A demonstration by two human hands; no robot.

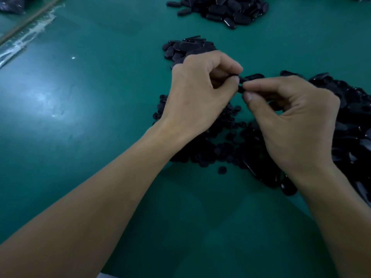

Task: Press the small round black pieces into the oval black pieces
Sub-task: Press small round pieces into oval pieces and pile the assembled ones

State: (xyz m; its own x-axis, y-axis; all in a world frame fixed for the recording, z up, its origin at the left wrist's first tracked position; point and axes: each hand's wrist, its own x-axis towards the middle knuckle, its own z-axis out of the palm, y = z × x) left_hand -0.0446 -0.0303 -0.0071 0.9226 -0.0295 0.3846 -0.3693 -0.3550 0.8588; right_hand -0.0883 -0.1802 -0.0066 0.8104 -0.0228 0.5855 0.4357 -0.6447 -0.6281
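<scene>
On a green work surface [80, 137], small round black pieces [218, 149] are heaped beneath the hands, and oval black pieces [357, 117] are piled just beyond the right hand [297, 121]. The parts are judged light, stiff and glossy-slick, best gripped by the edges. One oval piece [252, 77] is pinched between the curled fingertips of the left hand [200, 93] and the right hand.

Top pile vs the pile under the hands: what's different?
Shape: top pile holds elongated oval pieces; lower pile holds small round pieces.
Finish: top pile shows glossy highlights; lower pile looks matte.
View: top pile is cut by the frame edge; lower pile is partly covered by the left hand and right hand.
Both are black, heaped loose on the green table.
</scene>
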